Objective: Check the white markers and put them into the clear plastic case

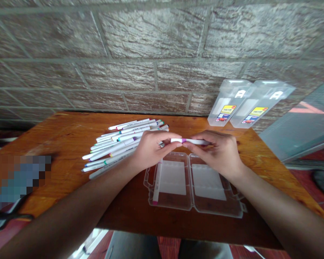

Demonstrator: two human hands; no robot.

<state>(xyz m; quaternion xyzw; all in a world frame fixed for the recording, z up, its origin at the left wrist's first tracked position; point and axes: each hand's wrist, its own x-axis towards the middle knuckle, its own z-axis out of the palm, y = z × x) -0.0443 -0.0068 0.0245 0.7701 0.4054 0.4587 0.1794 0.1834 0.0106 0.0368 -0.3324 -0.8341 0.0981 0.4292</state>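
Note:
A white marker with a purple band [188, 141] is held level between my two hands, above the far edge of an open clear plastic case [190, 183]. My left hand [153, 145] pinches its left end with thumb and forefinger. On the other end, my right hand [218, 145] grips the barrel in the same way. Inside the case's left half, one white marker with a magenta end [156, 185] lies along the left side. White sheets show in both halves. Left of my left hand lies a loose pile of white markers [121, 144] with coloured ends, partly covered by that hand.
Two upright clear plastic cases [250, 104] with yellow and blue labels stand at the back right against the stone-block wall [140, 75]. The wooden table [64, 144] has its front edge close to my legs. A pixelated patch [18, 183] covers something at the left.

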